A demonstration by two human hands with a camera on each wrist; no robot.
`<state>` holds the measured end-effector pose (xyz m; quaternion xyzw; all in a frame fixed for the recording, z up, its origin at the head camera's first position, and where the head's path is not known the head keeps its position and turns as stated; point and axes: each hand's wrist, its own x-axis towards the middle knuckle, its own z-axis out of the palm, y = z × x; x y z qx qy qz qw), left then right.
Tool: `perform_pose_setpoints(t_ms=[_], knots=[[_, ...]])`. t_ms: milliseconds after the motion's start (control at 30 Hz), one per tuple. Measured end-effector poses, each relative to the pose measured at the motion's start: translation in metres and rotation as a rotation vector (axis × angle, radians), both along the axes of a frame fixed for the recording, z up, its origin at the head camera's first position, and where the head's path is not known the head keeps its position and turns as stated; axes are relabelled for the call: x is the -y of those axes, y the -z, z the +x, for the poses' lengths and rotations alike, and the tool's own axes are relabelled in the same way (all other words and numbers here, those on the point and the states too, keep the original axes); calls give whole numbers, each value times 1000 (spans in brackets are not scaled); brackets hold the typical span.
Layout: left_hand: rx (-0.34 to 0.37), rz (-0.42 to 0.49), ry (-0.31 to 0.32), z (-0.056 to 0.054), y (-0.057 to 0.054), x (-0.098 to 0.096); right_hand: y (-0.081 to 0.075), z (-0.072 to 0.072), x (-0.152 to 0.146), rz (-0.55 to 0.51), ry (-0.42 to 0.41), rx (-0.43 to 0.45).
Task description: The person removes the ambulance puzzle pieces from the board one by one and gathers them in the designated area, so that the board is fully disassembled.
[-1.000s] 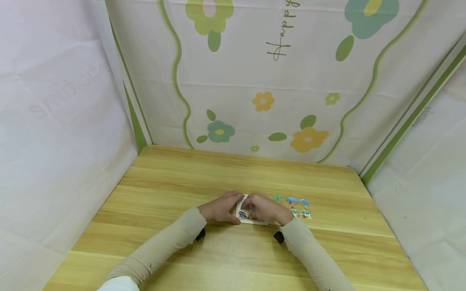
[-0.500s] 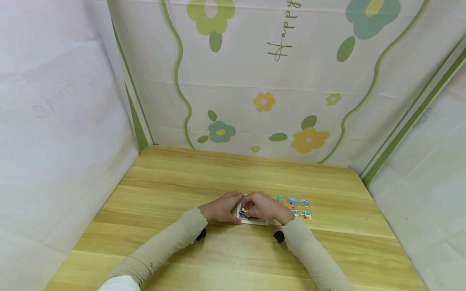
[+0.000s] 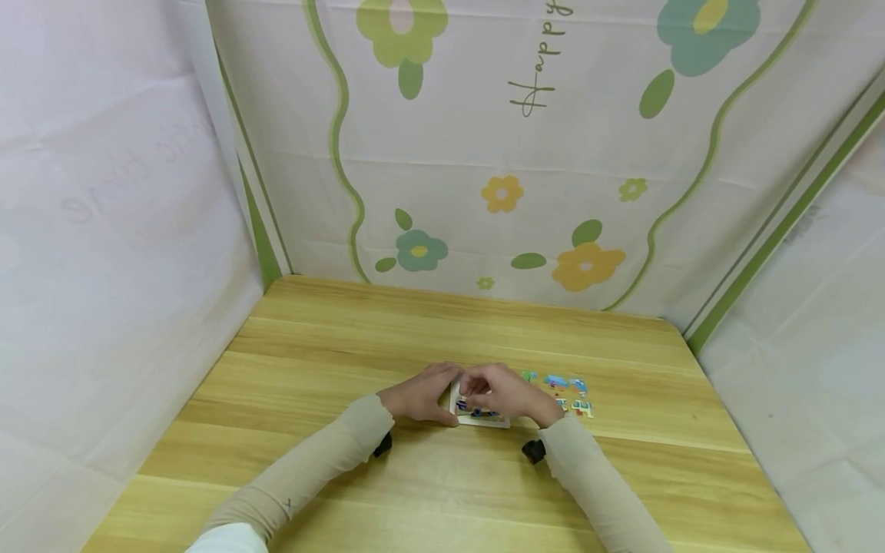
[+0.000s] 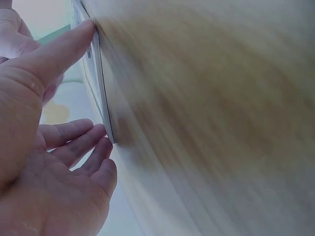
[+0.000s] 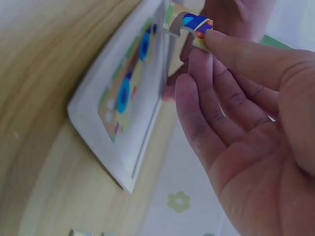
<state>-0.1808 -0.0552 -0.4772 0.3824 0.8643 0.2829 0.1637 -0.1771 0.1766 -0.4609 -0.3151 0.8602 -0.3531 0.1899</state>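
A small puzzle board (image 3: 489, 423) with a white border lies on the wooden table, between my two hands. My left hand (image 3: 420, 395) rests at its left edge; in the left wrist view the straight thumb (image 4: 64, 48) touches one end of that edge and the fingertips lie near the other. Above the board, my right hand (image 3: 506, 393) pinches a puzzle piece (image 5: 199, 23) between thumb and forefinger, printed in blue, orange and yellow. The piece is tilted and apart from the board. A strip of joined picture fills one side of the tray (image 5: 84, 105); the rest of it looks pale.
Several loose puzzle pieces (image 3: 555, 381) lie on the table right of the board, partly hidden by my right hand. The wooden table (image 3: 332, 330) ends at a flower-printed cloth wall (image 3: 442, 192), with more cloth at both sides.
My right hand has lifted a little off the board, bringing a puzzle piece up between its fingertips, and more of the printed picture shows beneath. My left hand stays at the left edge.
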Motion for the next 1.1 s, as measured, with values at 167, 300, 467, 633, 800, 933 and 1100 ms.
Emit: perform_pose_setpoints(t_ms=[167, 300, 467, 633, 800, 933, 1100], knots=[[0, -31, -29, -1, 2, -1, -10, 3, -14, -12, 15, -16], [-5, -46, -41, -2, 4, 0, -13, 5, -30, -14, 49, -26], [-3, -49, -38, -2, 5, 0, -13, 11, -57, -26, 108, -24], [-6, -56, -34, -1, 5, 0, -8, 21, -83, -26, 158, -53], [-12, -42, -22, 0, 5, 1, -1, 32, -102, -24, 200, -37], [-5, -39, -16, 0, 4, 1, 5, 37, -113, -23, 200, -27], [2, -36, -22, 0, 4, 2, 9, 37, -121, -20, 193, -11]])
